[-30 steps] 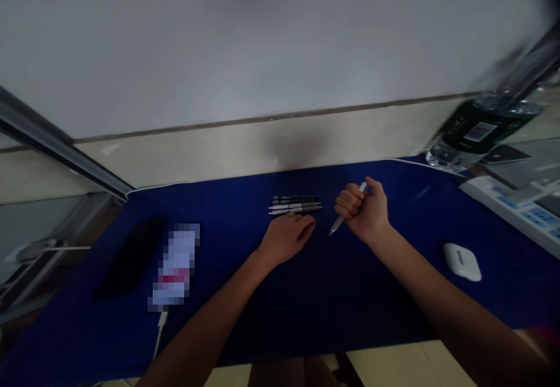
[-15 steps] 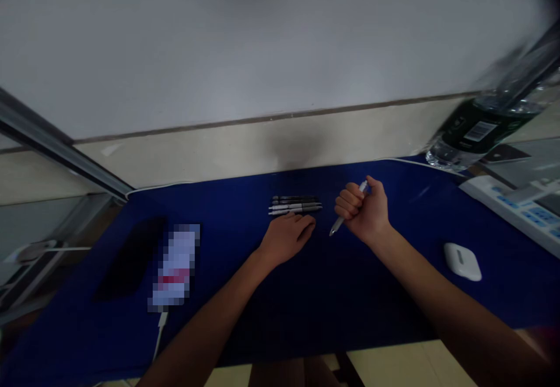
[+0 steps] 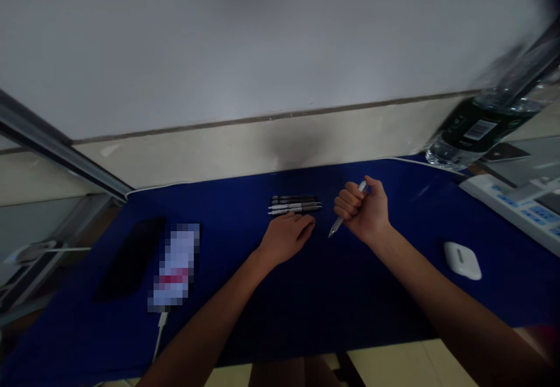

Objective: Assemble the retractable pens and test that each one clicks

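Observation:
My right hand (image 3: 362, 209) is wrapped in a fist round a pen (image 3: 336, 226). The pen is slanted, its tip pointing down and left, and its white top end sticks out beside my raised thumb. My left hand (image 3: 286, 236) rests palm down on the blue cloth (image 3: 245, 200), thumb a little apart, with no object visible in it. Just beyond its fingers, several pens (image 3: 294, 205) lie side by side, black ones at the back and white-and-grey ones in front. Whether my left fingertips touch the nearest pen I cannot tell.
At left lie a phone with a blurred screen (image 3: 177, 264), a white cable (image 3: 160, 328) and a dark flat object (image 3: 131, 258). A white earbud case (image 3: 462, 260) sits at right, near a power strip (image 3: 516, 203) and a large bottle (image 3: 476, 130). A wall (image 3: 210, 153) rises behind.
The pen in my right hand has tilted very slightly, its tip shifting a touch down and left. My left hand and the row of pens stay where they were.

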`<state>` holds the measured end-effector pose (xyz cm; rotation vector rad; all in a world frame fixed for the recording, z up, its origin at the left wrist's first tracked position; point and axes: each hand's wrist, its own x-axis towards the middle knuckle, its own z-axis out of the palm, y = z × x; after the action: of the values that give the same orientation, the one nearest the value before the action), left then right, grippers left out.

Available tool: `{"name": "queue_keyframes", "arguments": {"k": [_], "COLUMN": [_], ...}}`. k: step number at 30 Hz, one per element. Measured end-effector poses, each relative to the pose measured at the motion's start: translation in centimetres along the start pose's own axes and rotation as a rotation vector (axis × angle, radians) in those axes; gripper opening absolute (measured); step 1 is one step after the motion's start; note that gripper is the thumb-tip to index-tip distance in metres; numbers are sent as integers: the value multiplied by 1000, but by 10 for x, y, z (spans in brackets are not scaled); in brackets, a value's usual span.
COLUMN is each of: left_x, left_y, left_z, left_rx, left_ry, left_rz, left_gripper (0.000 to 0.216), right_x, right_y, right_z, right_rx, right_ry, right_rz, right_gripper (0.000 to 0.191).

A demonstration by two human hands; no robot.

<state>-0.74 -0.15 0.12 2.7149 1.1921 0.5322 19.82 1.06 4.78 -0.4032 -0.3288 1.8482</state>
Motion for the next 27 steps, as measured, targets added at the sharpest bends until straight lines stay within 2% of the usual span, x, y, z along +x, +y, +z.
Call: {"name": "queue_keyframes", "arguments": {"k": [27], "left_x": [1], "left_y": [1], "left_z": [-2], "left_rx": [14], "left_ry": [-3], "left_rz": [-2], "left_gripper": [30], "right_x": [-1], "right_y": [0], "right_z": [2], "right_rx": [-23], "right_ry": [-23], "right_rz": [43], "right_gripper": [47]}}
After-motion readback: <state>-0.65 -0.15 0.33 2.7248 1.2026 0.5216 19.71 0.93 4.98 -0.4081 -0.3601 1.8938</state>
